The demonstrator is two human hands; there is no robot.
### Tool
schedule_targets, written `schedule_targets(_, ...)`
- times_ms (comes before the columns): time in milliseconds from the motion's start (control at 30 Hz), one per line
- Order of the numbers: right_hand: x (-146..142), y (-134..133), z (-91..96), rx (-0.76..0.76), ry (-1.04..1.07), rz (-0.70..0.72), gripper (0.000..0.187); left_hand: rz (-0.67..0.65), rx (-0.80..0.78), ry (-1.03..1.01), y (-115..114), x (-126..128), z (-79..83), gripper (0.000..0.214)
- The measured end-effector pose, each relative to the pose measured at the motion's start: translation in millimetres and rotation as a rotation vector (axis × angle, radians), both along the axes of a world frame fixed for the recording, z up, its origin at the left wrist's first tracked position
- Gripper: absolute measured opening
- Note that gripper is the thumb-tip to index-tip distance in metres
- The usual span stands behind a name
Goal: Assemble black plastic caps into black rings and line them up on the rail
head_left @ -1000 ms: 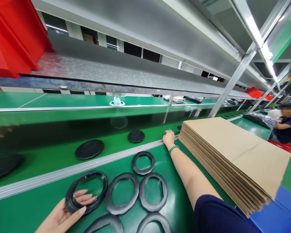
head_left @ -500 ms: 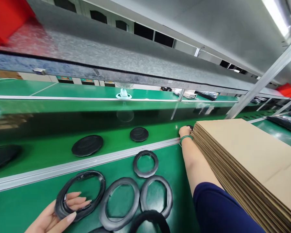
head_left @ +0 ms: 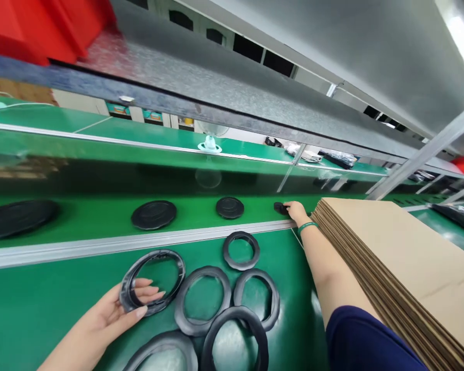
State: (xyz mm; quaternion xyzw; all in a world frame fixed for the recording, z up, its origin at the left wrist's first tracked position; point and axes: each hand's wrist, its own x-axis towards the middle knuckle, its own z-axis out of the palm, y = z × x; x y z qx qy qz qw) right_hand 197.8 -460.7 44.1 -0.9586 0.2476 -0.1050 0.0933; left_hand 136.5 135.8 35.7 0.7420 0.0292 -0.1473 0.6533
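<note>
A black ring (head_left: 128, 291) is up over the green worktop (head_left: 42, 314). The left hand (head_left: 114, 313) has its grip around one side, with fingers poking through the hole. Five more black rings (head_left: 179, 305) lie near it. The right hand (head_left: 296, 211) reaches far out, and its grip pinches a small black piece (head_left: 280, 208) at the green belt (head_left: 195, 214). Three flat black discs (head_left: 153, 214) lie on the belt. By the right arm is a big pile of brown cardboard (head_left: 394, 247).
</note>
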Motion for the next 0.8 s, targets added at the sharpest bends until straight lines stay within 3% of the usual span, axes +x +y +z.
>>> schedule_targets(100, -3.9, -3.5, 3.0, 0.028, -0.023, 0.130, 0.045, -0.155, -0.107, 0.081, 2.2, -1.0, 3.8, 0.059)
schedule_targets(233, -3.3, 0.9, 6.1, 0.099, 0.013, 0.251, 0.034, -0.142, -0.199, 0.073, 0.6, -4.4, 9.0, 0.057)
schedule_targets(400, -3.7, 7.9, 6.0, 0.106, -0.062, 0.162, 0.008, -0.144, -0.306, 0.064, 0.2, -6.3, 0.9, 0.047)
schedule_targets(533, -7.1, 31.8, 3.1, 0.077, -0.193, 0.091, 0.023, -0.124, -0.275, 0.004, 1.4, -12.1, -5.5, 0.036)
schedule_targets(633, -15.2, 88.6, 12.3, 0.102, -0.373, 0.148, 0.031, -0.111, -0.189, -0.047, 0.6, -16.5, -5.3, 0.029)
schedule_targets(733, -33.4, 183.3, 34.3, 0.242, -0.641, 0.462, 0.032, -0.096, -0.166, -0.059, -0.7, -18.2, -3.5, 0.032)
schedule_targets(800, -46.9, 252.9, 49.1, 0.281, -0.616, 0.698, 0.024, -0.089, -0.173, -0.044, -0.8, -18.4, -3.1, 0.039)
